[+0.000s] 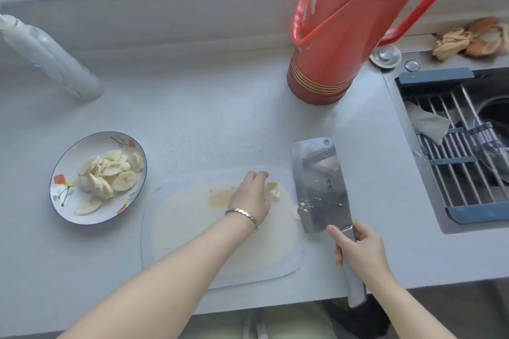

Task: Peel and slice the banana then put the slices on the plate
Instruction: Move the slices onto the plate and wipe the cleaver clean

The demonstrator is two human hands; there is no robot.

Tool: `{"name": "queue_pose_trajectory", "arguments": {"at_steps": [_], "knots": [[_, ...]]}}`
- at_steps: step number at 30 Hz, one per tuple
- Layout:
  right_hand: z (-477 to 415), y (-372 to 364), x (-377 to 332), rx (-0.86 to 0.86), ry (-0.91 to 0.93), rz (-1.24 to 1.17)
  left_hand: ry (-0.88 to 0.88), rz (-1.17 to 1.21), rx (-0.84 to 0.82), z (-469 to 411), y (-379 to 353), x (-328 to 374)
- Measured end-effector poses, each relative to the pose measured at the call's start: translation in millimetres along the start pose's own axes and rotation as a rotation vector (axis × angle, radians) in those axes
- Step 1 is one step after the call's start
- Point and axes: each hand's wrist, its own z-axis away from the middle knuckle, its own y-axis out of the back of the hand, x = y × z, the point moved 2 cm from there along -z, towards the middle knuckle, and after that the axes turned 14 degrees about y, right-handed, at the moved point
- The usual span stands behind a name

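A thin, translucent cutting board (206, 242) with rounded corners lies flat on the pale grey speckled surface (192, 118). It has a cloudy, smeared centre and a tan stain near its far edge.

To the left of the board, just apart from it, sits a round, glossy ceramic plate (91, 146) with a dark rim and painted red flowers. It holds a loose heap of banana slices (110, 173), pale yellow ovals overlapping each other.

At the board's far right corner lie the last banana pieces (273, 190), small and lumpy. The left hand (252, 195), a metal bracelet (242, 215) at its wrist, is over that corner. Its fingers are curled downward right at the pieces, but whether they pinch them cannot be told.

Along the board's right edge is the cleaver (319, 184), a broad rectangular steel blade with a hole in its far corner and banana crumbs stuck to its face. Its long axis runs from the front of the surface away from the person, leaning slightly left, with the flat face tilted upward. The right hand (358, 250) grips the metal handle, its fingers wrapped round it and the forefinger lying up by the blade's heel.

Beyond the board stands a red plastic flask (344, 25) with a loop handle. Far to the board's right is a sink with a steel-bar rack (454, 159).
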Motion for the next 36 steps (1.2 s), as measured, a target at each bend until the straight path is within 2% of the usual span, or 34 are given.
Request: {"name": "queue_pose_trajectory", "arguments": {"at_steps": [10, 19, 26, 30, 33, 36], "knots": [[-5.6, -22.4, 12.8, -0.090, 0.044, -0.091, -0.009, -0.012, 0.036, -14.6, -8.8, 11.3], [-4.1, -31.3, 12.6, -0.145, 0.019, -0.143, -0.009, 0.140, 0.064, -5.2, -10.3, 9.6], [6.8, -20.1, -13.6, -0.083, 0.006, -0.204, -0.241, -0.083, 0.155, 1.5, 22.6, 14.7], [25.5, -9.9, -29.4, 0.000, 0.001, -0.286, -0.518, -0.177, 0.341, 4.4, 45.2, 32.7], [47.3, 1.8, -33.5, 0.100, 0.004, -0.312, -0.674, -0.126, 0.401, 14.3, 54.0, 58.8], [72.5, 20.3, -30.0, 0.207, 0.002, -0.299, -0.836, -0.048, 0.322, 34.3, 50.8, 91.8]]}}
